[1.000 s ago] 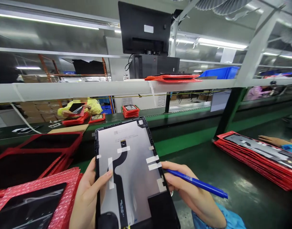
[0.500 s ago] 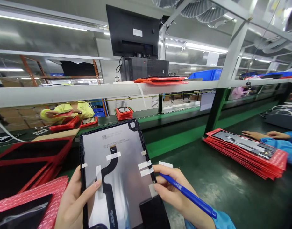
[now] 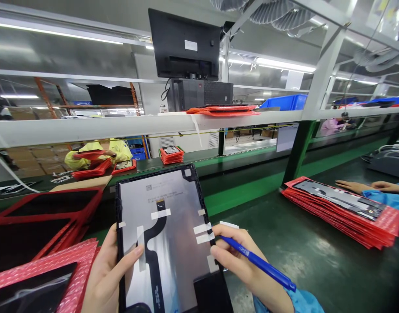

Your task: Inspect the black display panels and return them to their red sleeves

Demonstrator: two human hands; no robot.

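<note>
I hold a tablet display panel (image 3: 173, 243) upright before me, its silvery back facing me with a black flex cable and several white tape strips. My left hand (image 3: 106, 274) grips its left edge, thumb lying across the back. My right hand (image 3: 238, 261) steadies the right edge while pinching a blue pen (image 3: 258, 263) whose tip touches the panel's edge near the tape strips.
Red bubble-wrap bags with black panels (image 3: 39, 261) lie at my left. A stack of red bags (image 3: 346, 213) sits on the green belt (image 3: 300, 252) at right, with another person's hands (image 3: 365, 187) on it. A person in yellow (image 3: 98, 152) works across the line. A monitor (image 3: 186, 43) hangs overhead.
The view swung right and then settled. The panel stays in both hands and the pen tip sits a little closer to the tape strips at its right edge.
</note>
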